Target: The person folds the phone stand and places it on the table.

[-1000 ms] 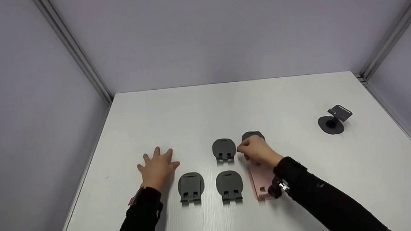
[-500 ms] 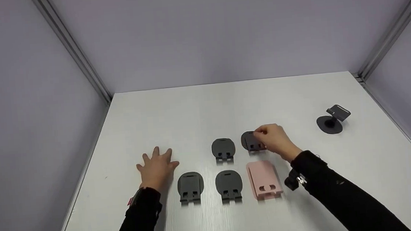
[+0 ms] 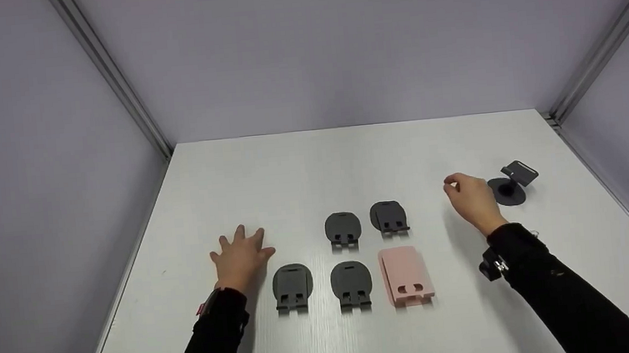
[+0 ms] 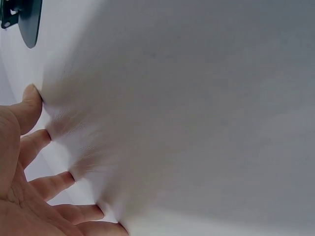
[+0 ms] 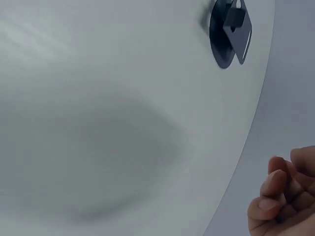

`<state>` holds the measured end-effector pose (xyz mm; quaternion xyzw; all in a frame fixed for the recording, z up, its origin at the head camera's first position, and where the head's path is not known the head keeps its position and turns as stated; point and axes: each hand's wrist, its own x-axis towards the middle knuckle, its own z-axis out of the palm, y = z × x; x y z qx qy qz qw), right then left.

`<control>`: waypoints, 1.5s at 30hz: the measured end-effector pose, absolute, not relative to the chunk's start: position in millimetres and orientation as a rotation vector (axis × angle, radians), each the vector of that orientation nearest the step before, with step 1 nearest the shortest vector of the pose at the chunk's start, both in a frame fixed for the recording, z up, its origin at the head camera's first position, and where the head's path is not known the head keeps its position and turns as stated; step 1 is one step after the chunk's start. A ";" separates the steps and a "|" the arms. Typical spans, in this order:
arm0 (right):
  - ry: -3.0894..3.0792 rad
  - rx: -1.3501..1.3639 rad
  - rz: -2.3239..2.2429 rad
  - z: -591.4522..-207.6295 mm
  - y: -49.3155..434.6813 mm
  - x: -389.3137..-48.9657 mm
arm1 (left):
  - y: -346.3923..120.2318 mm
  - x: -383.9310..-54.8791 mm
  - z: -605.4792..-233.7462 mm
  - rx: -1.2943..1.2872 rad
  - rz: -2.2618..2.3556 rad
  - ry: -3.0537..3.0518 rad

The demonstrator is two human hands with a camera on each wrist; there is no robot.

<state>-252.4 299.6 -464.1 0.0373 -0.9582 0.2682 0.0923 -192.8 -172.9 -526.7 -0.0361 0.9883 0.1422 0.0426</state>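
Note:
My left hand [image 3: 239, 264] rests on the white table with its fingers spread; in the left wrist view its fingertips [image 4: 64, 178] touch the surface. My right hand [image 3: 473, 200] hovers, loosely curled around nothing, just left of an unfolded dark phone stand [image 3: 509, 186]. That stand has a round base and a tilted plate; it also shows in the right wrist view [image 5: 231, 32]. Folded grey phone stands lie flat in two rows: front left [image 3: 293, 287], front middle [image 3: 351, 283], back middle [image 3: 343, 228] and back right [image 3: 389, 216]. A pink folded phone stand [image 3: 405, 275] ends the front row.
The white table [image 3: 269, 174] is bounded by pale panels: a back wall [image 3: 327, 52], a left wall [image 3: 56, 180] and a right wall [image 3: 623, 107]. Metal posts stand in the back corners.
My right hand has moved right, from beside the back middle stand, past the back right stand, toward the unfolded one. The pink stand is now uncovered. My left hand has stayed put.

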 end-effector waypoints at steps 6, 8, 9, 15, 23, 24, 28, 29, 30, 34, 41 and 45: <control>-2.757 0.060 0.696 -465.8 330.7 -250.3 | -173.9 -188.7 -526.9 -0.102 0.441 3.038; -2.712 0.064 0.646 -466.6 341.2 -249.3 | -173.5 -187.2 -526.6 -0.094 0.444 3.054; -2.693 0.069 0.614 -467.2 346.4 -248.8 | -173.2 -186.7 -526.6 -0.090 0.445 3.061; -2.673 -0.037 0.516 -473.5 372.5 -243.4 | -171.9 -184.9 -525.3 -0.078 0.445 3.085; -2.740 -0.138 0.472 -485.6 395.4 -238.0 | -170.4 -186.8 -525.4 -0.084 0.459 3.065; -2.749 -0.141 0.464 -486.7 396.9 -237.2 | -170.2 -187.2 -525.5 -0.085 0.460 3.063; -2.729 -0.120 0.458 -488.8 401.0 -235.3 | -169.3 -189.5 -526.0 -0.086 0.465 3.050; -2.712 -0.111 0.465 -489.3 401.6 -235.3 | -169.2 -189.7 -526.2 -0.088 0.466 3.048; -2.696 -0.105 0.478 -489.6 402.0 -235.5 | -169.2 -189.9 -526.3 -0.090 0.469 3.046; -2.654 -0.113 0.547 -490.1 402.9 -237.1 | -169.1 -189.7 -526.9 -0.097 0.472 3.045; -2.621 -0.156 0.595 -486.8 405.0 -239.3 | -167.4 -187.9 -527.5 -0.093 0.444 3.077; -2.639 -0.240 0.601 -487.3 408.9 -238.6 | -166.7 -188.2 -527.1 -0.095 0.433 3.074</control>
